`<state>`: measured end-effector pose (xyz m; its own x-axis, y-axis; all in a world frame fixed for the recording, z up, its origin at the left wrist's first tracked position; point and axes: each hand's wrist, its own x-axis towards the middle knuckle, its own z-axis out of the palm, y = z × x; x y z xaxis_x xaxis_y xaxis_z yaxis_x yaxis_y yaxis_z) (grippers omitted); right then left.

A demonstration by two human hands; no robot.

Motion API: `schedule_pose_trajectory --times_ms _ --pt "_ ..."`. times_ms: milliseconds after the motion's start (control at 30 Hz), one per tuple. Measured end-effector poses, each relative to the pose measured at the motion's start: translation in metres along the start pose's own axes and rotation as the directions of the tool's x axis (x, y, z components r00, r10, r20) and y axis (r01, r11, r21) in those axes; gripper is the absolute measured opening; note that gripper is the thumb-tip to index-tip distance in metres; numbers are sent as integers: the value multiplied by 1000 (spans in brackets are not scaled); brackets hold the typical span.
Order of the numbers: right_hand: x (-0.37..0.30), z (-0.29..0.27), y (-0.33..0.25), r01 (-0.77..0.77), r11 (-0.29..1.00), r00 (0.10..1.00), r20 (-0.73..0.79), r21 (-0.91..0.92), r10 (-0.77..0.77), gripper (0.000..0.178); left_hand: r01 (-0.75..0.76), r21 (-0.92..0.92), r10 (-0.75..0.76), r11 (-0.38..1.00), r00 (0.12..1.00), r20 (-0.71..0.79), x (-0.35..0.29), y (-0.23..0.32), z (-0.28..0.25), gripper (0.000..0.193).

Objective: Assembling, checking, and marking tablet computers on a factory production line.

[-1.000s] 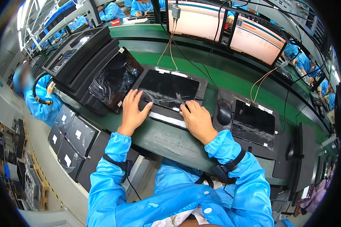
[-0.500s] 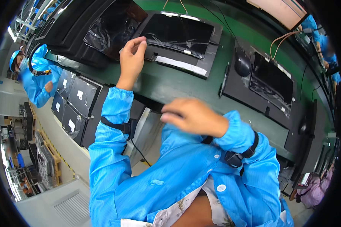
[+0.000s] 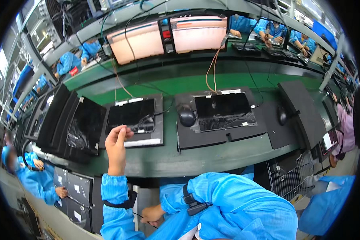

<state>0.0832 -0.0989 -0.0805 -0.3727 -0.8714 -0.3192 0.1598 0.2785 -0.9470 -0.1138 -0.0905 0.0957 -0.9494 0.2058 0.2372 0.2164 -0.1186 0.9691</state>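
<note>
My left hand (image 3: pixel 117 149) is raised over the near edge of the left display panel (image 3: pixel 131 114), fingers loosely bent and a little apart, with nothing visible in them. That dark panel lies on a black foam board with white strips. Low in front of my body, my right hand (image 3: pixel 153 215) reaches across towards the left forearm. Its fingers are curled at a thin black cable (image 3: pixel 138 215) beside the left wrist strap (image 3: pixel 124 202); the fingertips are partly hidden. A second display panel (image 3: pixel 224 106) lies on another foam board, with a black mouse (image 3: pixel 186 115) beside it.
Black foam trays (image 3: pixel 54 116) and a film-covered panel (image 3: pixel 86 124) stand left on the green bench (image 3: pixel 212 164). Two lit monitors (image 3: pixel 200 34) hang behind. A wire basket (image 3: pixel 292 174) is below right. A co-worker (image 3: pixel 38 180) stands at left; others work beyond.
The view has swung up and to the right, showing the monitors and more bench. My right hand has moved down and left to the cable by my left forearm. My left hand stays near the left panel.
</note>
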Motion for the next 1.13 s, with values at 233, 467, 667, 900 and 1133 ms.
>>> schedule_pose_trajectory --times_ms 233,467,667,900,1133 --pt "-18 -119 -126 373 915 628 -768 155 -126 45 -395 77 392 915 918 58 34 101 8 19" --pt "-31 -131 -125 423 898 671 -709 125 -217 46 -532 -34 532 846 837 127 34 147 11 26" --pt "-52 -77 7 38 839 922 -304 -543 -239 47 -326 105 282 940 911 301 -1 100 25 41" --pt "-240 -62 -52 -19 949 972 -230 -315 -57 47 190 60 -196 980 863 466 -120 23 -39 85" --pt "-411 56 97 -668 743 500 -767 -45 402 14 441 770 -854 461 455 252 -338 -102 -120 37"
